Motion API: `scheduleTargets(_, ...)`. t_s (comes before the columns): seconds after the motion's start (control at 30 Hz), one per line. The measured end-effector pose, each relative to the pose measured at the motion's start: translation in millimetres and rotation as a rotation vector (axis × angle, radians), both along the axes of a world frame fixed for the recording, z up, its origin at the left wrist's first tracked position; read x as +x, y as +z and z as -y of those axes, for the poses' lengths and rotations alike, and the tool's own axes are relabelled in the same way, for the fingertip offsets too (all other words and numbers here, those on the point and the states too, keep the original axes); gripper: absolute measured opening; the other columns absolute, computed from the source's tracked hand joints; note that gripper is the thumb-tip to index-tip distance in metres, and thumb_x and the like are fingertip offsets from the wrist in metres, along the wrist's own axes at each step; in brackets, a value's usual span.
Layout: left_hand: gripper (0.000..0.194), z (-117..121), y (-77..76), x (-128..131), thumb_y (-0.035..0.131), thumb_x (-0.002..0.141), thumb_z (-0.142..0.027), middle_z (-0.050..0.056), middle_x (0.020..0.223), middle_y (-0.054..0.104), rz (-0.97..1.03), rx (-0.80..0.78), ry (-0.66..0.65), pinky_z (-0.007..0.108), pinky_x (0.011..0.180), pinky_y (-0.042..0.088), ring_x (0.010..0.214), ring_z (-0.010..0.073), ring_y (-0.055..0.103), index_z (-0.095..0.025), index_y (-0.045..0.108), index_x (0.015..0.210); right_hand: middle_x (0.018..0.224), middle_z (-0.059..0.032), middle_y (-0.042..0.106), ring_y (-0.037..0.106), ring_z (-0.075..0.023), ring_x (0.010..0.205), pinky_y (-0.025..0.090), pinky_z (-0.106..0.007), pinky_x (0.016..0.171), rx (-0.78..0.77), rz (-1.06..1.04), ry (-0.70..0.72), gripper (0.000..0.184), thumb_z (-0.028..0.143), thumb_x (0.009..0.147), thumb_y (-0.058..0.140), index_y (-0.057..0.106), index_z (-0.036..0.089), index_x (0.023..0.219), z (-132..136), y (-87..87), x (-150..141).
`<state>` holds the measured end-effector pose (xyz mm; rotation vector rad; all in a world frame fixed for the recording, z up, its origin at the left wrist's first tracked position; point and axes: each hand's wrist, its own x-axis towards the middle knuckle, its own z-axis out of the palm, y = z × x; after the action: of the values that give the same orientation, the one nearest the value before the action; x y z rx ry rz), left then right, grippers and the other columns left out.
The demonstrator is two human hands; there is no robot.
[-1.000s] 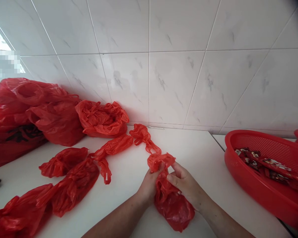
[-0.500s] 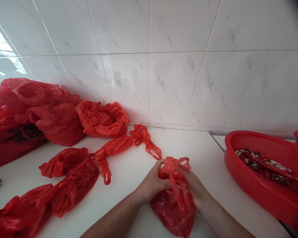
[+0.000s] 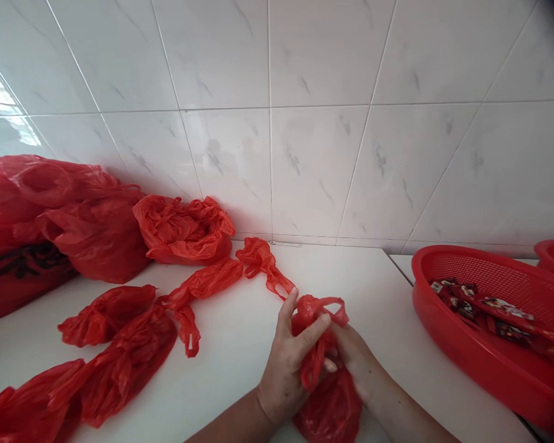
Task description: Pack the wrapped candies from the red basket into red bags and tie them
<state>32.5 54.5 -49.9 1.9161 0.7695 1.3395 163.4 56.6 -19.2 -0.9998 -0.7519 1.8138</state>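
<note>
A filled red plastic bag (image 3: 332, 409) sits on the white tabletop right in front of me, its loop handles sticking up at the gathered neck. My right hand (image 3: 362, 363) grips that neck from the right, its fingers partly hidden by the plastic. From the left, my left hand (image 3: 284, 369) wraps the same neck, with the index finger raised and the thumb laid across the front. What the bag contains cannot be made out. Just beyond my hands lies a flat, crumpled red bag (image 3: 261, 261), one handle reaching toward my left fingertips.
Several red bags (image 3: 129, 363) lie along the left of the white table (image 3: 221, 381). Bulging bags (image 3: 96, 240) and an open-topped bag of crumpled plastic (image 3: 187, 231) stand by the tiled wall. At right, a red perforated basket (image 3: 447, 332) holds dark wrapped packets (image 3: 484, 311).
My left hand has shifted its hold on the neck, lifting the index finger and bringing the thumb over the front. The handle that hung down the front is now mostly covered. The view moved slightly.
</note>
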Motion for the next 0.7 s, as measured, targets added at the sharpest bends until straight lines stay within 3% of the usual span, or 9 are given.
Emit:
scheduleTargets(0.07, 0.037, 1, 2.7, -1, 0.044, 0.090, -0.034, 0.003, 0.152, 0.004, 0.032, -0.036, 0.000, 0.045, 0.098, 0.044, 0.125, 0.0307, 0.042, -0.033, 0.052, 0.127, 0.041, 0.0055, 0.035, 0.032, -0.0070, 0.040, 0.033, -0.023, 0.045, 0.022, -0.021, -0.034, 0.041, 0.050, 0.080, 0.057, 0.047, 0.018, 0.057, -1, -3.1, 2)
scheduleTargets(0.2, 0.032, -4, 8.3, -2, 0.040, 0.093, -0.035, 0.005, 0.143, 0.033, 0.213, -0.228, 0.182, 0.044, 0.111, 0.024, 0.133, 0.0248, 0.030, -0.027, 0.060, 0.116, 0.047, 0.0050, 0.038, 0.032, -0.0065, 0.045, 0.037, -0.023, 0.052, 0.135, -0.113, 0.019, 0.035, 0.044, 0.083, 0.056, 0.052, 0.017, 0.061, -3, -7.3, 5)
scheduleTargets(0.3, 0.028, -9, 11.7, -1, 0.042, 0.092, -0.038, 0.006, 0.126, 0.051, 0.347, -0.398, 0.239, 0.039, 0.105, 0.032, 0.121, 0.0225, 0.044, -0.021, 0.063, 0.100, 0.055, 0.0052, 0.044, 0.036, -0.0067, 0.049, 0.038, -0.023, 0.056, 0.193, -0.115, 0.067, 0.011, 0.027, 0.079, 0.062, 0.060, 0.018, 0.086, -3, -8.4, 7)
scheduleTargets(0.4, 0.025, -10, 13.9, 0, 0.045, 0.090, -0.040, 0.006, 0.110, 0.059, 0.425, -0.490, 0.209, 0.034, 0.094, 0.041, 0.107, 0.0208, 0.053, -0.019, 0.057, 0.090, 0.057, 0.0044, 0.047, 0.043, -0.0087, 0.053, 0.039, -0.025, 0.059, 0.195, -0.089, 0.083, 0.021, 0.021, 0.080, 0.059, 0.058, 0.020, 0.101, -4, -9.5, 10)
scheduleTargets(0.57, 0.026, -12, 11.3, 0, 0.045, 0.088, -0.045, 0.002, 0.082, 0.061, 0.466, -0.634, 0.085, 0.030, 0.072, 0.048, 0.074, 0.0163, 0.059, -0.020, 0.051, 0.084, 0.060, 0.0034, 0.049, 0.045, -0.0093, 0.054, 0.038, -0.025, 0.060, 0.186, -0.135, 0.093, 0.021, 0.017, 0.082, 0.053, 0.056, 0.021, 0.102, -6, -10.1, 13)
scheduleTargets(0.7, 0.027, -15, 9.6, -1, 0.050, 0.085, -0.046, 0.002, 0.075, 0.062, 0.471, -0.677, 0.054, 0.031, 0.070, 0.048, 0.070, 0.0178, 0.060, -0.020, 0.054, 0.089, 0.065, 0.0016, 0.053, 0.045, -0.0089, 0.052, 0.036, -0.025, 0.057, 0.188, -0.177, 0.116, 0.021, 0.014, 0.082, 0.049, 0.057, 0.021, 0.100, -5, -8.3, 11)
